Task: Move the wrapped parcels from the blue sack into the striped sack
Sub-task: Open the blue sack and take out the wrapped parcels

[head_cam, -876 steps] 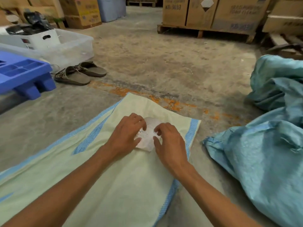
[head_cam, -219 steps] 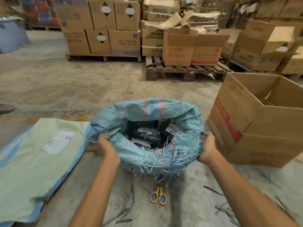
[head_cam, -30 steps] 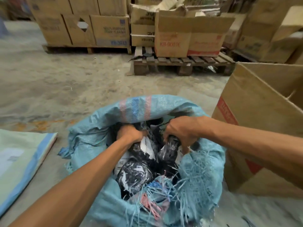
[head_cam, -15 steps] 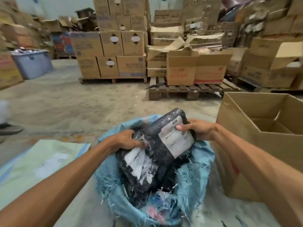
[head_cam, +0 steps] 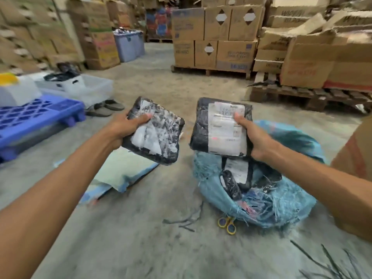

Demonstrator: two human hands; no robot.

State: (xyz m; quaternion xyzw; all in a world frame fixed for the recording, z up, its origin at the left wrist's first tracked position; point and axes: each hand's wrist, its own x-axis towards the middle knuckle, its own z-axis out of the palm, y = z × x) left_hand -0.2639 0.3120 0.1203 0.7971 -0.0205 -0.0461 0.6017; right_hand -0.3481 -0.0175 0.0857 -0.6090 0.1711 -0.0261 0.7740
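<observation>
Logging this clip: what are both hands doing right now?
Left hand: grips a crumpled black parcel.
Right hand: grips a labelled black parcel.

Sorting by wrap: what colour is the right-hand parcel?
Black, with a white label; the parcel shows best in the head view.

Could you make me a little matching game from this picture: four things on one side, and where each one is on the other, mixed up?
Things
1. scissors
2. striped sack
3. barcode-labelled parcel
4. torn-label parcel

Places
a. held in the left hand
b. held in the right hand
c. on the floor at the frayed edge of the blue sack
d. flat on the floor, left of the blue sack

Pairs: 1-c, 2-d, 3-b, 4-a
</observation>
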